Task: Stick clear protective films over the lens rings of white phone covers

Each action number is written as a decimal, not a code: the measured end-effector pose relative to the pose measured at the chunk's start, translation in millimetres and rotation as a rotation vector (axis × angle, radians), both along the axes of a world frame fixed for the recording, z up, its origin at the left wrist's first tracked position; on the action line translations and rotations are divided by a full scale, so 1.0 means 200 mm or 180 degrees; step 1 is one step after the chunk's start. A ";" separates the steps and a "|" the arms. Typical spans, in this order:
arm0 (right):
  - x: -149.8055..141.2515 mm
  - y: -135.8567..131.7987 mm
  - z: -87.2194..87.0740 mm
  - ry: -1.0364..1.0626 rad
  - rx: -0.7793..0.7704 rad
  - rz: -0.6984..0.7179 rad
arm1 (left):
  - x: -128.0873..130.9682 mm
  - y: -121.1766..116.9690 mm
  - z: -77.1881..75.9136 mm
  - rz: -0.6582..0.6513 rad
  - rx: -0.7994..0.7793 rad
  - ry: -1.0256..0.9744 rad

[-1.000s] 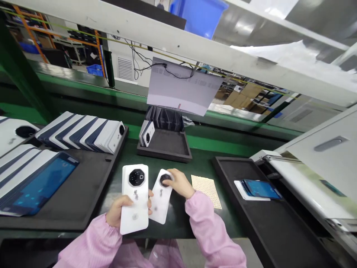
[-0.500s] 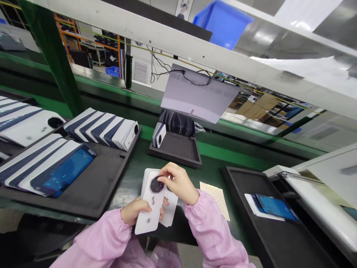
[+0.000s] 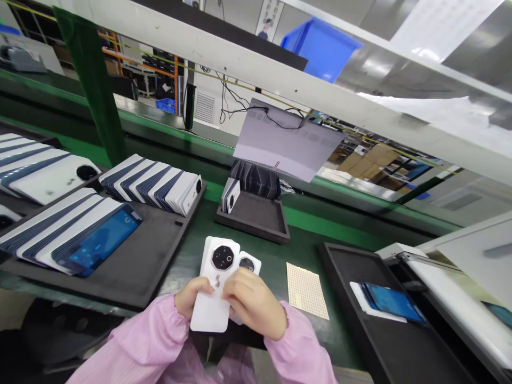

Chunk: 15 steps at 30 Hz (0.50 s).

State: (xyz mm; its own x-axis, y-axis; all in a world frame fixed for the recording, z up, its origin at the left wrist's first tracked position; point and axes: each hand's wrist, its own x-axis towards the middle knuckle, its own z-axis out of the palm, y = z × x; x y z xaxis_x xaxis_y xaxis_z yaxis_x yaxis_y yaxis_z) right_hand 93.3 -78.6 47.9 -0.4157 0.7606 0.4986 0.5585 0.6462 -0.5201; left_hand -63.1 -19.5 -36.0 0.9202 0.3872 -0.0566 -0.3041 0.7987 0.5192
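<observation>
My left hand is closed round the left edge of a white phone back cover, thumb on its face. The cover has a dark octagonal camera area near its top and dark printed characters below. Behind and to its right, a second white phone back cover shows a similar dark camera area, partly hidden. My right hand lies over the right edge of the front cover, fingers bent together and tips at the printed characters. Whatever those fingertips pinch is too small or hidden to tell.
Left, a black foam tray carries fanned stacks of white and blue phone panels. A smaller black tray stands behind my hands. Right of them lie a dotted sticker sheet and another black tray with blue and white panels.
My right hand has moved down from the camera area to the printed characters, uncovering the camera area. My left hand keeps its hold on the cover. The view has shifted slightly.
</observation>
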 end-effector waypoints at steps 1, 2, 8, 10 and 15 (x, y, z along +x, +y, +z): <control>0.03 -0.03 0.02 0.0369 -0.0237 0.0123 | 0.00 0.00 0.00 0.0001 -0.0039 -0.0079; 0.07 -0.05 0.04 0.0819 -0.0446 0.0166 | 0.00 0.00 0.01 -0.0025 -0.0069 -0.0141; 0.31 0.16 0.08 0.2820 -0.0214 -0.0774 | 0.01 0.01 0.03 -0.0233 -0.0081 -0.0240; 0.32 0.27 0.01 0.3105 -0.0342 -0.0843 | 0.01 0.01 0.01 -0.0247 -0.0048 -0.0224; 0.24 0.37 -0.19 0.3496 -0.1053 -0.0753 | 0.01 0.02 -0.02 -0.0351 -0.0050 -0.0070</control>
